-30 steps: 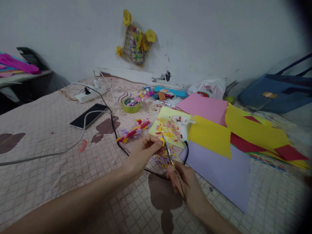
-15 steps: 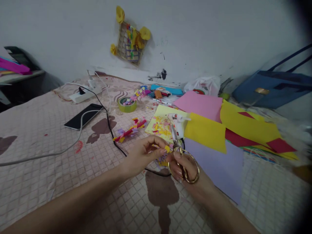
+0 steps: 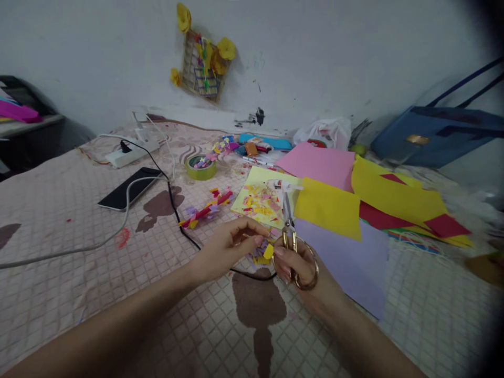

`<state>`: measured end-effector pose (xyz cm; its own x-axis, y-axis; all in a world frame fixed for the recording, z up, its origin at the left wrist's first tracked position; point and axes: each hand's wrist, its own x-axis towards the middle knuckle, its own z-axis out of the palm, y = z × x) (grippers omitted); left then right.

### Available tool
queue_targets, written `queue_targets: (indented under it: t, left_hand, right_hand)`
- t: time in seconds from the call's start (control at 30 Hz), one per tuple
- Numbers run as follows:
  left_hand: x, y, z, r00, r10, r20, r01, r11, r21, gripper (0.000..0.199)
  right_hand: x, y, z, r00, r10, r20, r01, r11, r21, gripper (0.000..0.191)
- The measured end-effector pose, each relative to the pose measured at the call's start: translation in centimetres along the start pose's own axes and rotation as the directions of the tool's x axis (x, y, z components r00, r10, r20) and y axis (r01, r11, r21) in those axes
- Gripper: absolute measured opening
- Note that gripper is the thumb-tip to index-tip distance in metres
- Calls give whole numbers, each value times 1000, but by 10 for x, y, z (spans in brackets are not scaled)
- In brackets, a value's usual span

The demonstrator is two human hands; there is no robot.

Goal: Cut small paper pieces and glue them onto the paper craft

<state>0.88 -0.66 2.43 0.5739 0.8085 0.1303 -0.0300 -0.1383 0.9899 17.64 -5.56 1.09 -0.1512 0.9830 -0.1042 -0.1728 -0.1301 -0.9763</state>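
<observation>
Gold-handled scissors [image 3: 291, 240] are in my right hand [image 3: 301, 265], their blades pointing up and away over the edge of a pale yellow sheet [image 3: 246, 197]. A small yellow paper piece [image 3: 268, 251] shows between my two hands, by the right fingertips. My left hand [image 3: 232, 245] is closed in a pinch, thumb and forefinger meeting; what it holds, if anything, is too small to make out. Below and between the hands lie purple and yellow paper bits [image 3: 258, 258]. Colourful scraps [image 3: 262, 202] and a white glue gun [image 3: 281, 185] rest on the pale sheet.
Yellow [image 3: 328, 207], pink [image 3: 318, 163] and lilac [image 3: 350, 262] sheets lie to the right. Leftward are a red decorated strip [image 3: 207, 210], green tape [image 3: 200, 169], a phone [image 3: 129, 188] and a power strip [image 3: 132, 152] with cables. A blue bag [image 3: 437, 134] stands back right.
The scissors' blades have swung slightly to point more upright. The yellow piece now sits lower, nearer my right fingertips and apart from my left. The whole view has shifted slightly.
</observation>
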Motion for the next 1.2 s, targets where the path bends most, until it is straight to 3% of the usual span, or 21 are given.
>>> queue_targets:
  t: [0.13,0.27,0.5,0.7,1.2]
  left_hand:
    - [0,-5,4,970,-237,54,241,967,-82,22]
    - [-1,-3,7,945,-317,75,326,933,-152,24]
    - [2,1,2,948,-291,-133,264,947,-185,20]
    - [4,-2,-2,921,-273,-279,211,949,-233,17]
    - [5,-4,-2,912,-245,-329,172,957,-234,15]
  right_hand:
    - [0,3,-4,992,-81,-101,50,958,-282,24]
    - [0,3,-4,991,-94,-100,44,907,-419,25]
    - [-8,2,4,999,9,-33,-18,963,-271,38]
    - [-13,7,10,997,75,0,-70,927,-370,44]
    - [-10,13,12,999,38,11,-27,861,-508,44]
